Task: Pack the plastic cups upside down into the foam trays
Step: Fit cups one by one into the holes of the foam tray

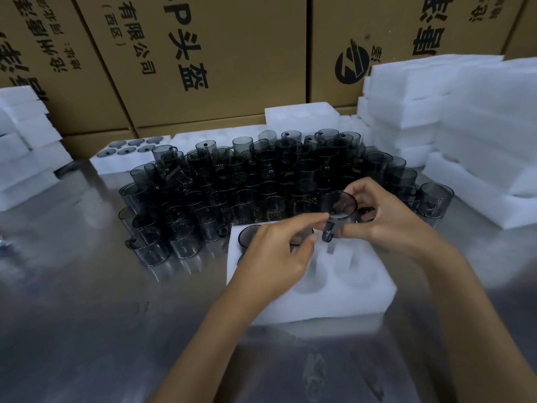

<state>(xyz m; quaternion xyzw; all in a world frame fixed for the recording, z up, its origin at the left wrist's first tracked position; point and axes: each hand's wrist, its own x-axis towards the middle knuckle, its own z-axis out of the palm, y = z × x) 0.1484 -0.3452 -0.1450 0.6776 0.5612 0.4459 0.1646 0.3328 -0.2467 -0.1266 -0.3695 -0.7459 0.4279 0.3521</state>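
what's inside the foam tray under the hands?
The foam tray holds one inverted smoked cup in its far-left pocket; near pockets look empty. The left hand covers the middle pockets. The right hand holds another cup above it.

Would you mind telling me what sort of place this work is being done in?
Most likely a factory packing station or warehouse. Printed cardboard cartons line the back, white foam trays sit stacked at the sides, and dozens of identical smoky plastic cups crowd a metal table.
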